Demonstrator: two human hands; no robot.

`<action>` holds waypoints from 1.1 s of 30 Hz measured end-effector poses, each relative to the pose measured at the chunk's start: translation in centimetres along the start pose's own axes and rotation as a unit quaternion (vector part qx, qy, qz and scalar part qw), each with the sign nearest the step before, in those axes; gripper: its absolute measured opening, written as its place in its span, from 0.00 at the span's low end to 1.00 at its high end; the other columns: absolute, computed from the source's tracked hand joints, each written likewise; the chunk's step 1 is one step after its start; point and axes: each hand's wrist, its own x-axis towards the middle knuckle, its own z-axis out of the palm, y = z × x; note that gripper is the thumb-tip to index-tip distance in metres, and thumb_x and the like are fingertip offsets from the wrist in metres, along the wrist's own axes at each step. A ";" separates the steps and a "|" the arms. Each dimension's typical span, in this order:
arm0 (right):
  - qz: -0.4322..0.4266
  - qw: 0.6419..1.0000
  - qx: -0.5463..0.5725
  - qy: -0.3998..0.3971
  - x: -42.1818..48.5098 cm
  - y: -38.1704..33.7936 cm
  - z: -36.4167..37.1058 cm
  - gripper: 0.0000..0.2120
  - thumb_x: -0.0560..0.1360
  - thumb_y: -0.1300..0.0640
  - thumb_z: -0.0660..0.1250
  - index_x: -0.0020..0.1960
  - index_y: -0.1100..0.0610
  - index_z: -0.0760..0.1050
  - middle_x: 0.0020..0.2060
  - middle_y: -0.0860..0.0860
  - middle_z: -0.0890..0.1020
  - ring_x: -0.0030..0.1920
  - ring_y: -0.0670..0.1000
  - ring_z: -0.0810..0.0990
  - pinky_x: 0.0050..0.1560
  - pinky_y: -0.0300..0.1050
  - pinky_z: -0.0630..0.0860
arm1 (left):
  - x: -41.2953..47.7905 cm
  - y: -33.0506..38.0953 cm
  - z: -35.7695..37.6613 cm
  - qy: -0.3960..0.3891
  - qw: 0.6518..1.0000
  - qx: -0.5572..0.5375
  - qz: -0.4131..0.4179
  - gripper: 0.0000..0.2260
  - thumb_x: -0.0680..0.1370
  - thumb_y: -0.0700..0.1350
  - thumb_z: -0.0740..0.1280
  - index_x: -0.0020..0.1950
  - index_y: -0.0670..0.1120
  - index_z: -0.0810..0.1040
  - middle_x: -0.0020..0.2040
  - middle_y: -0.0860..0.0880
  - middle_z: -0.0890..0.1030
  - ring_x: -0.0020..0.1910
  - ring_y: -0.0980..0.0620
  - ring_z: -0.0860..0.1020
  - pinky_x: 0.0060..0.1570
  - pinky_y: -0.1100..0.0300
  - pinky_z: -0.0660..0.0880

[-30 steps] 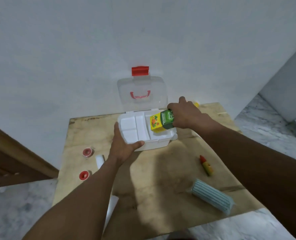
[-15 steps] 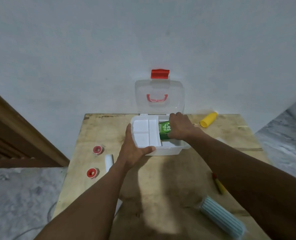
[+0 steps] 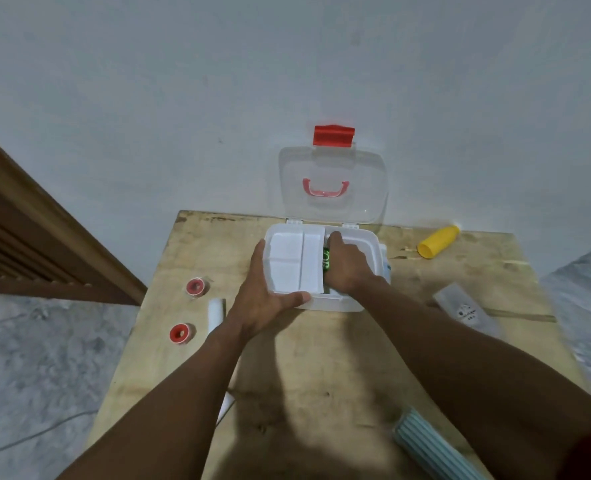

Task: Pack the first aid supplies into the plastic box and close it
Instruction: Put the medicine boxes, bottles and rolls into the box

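Observation:
A white plastic box [image 3: 339, 303] stands at the table's far edge, its clear lid [image 3: 333, 164] with red handle and red latch upright against the wall. A white divided tray [image 3: 294, 259] covers the box's left half. My left hand [image 3: 262, 299] grips the box's front left corner, thumb along the front rim. My right hand [image 3: 346, 266] reaches into the right half and holds a green carton [image 3: 326, 260], mostly hidden under the fingers. On the table lie a yellow bottle [image 3: 437, 241], two red tape rolls [image 3: 197, 286] [image 3: 179, 332], a white roll [image 3: 216, 313] and a pale green mask pack [image 3: 432, 445].
The wooden table [image 3: 321, 368] stands against a grey wall. A clear packet [image 3: 467, 311] lies at the right, near the table edge. A wooden frame [image 3: 27, 237] rises at the left, above a grey marble floor.
My right hand has pushed the green and yellow carton down into the box's right half, so only a green strip shows. The left hand has kept its hold on the box.

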 end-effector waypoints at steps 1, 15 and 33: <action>0.003 1.000 0.003 0.000 0.1 0.1 0.0 0.31 0.71 0.56 0.74 0.67 0.56 0.61 0.52 0.56 0.79 0.52 0.57 0.80 0.53 0.56 0.79 | 0.0 0.0 0.0 0.001 1.000 0.003 0.000 0.45 0.65 0.51 0.82 0.74 0.55 0.58 0.67 0.58 0.70 0.66 0.58 0.70 0.64 0.49 0.74; 0.004 1.000 0.022 -0.002 0.3 0.6 0.1 0.29 0.72 0.57 0.74 0.67 0.56 0.62 0.54 0.55 0.79 0.53 0.56 0.80 0.54 0.53 0.79 | -0.1 0.2 0.3 0.008 1.000 -0.003 0.013 0.43 0.65 0.50 0.81 0.73 0.57 0.60 0.65 0.61 0.71 0.64 0.61 0.71 0.61 0.56 0.75; 0.034 0.991 0.077 0.103 -8.1 1.5 -3.5 0.16 0.76 0.60 0.67 0.63 0.61 0.73 0.54 0.60 0.81 0.56 0.59 0.77 0.54 0.46 0.71 | -0.5 0.2 0.4 -0.002 1.000 -0.015 0.003 0.44 0.66 0.44 0.81 0.73 0.53 0.56 0.63 0.57 0.68 0.60 0.58 0.69 0.58 0.60 0.69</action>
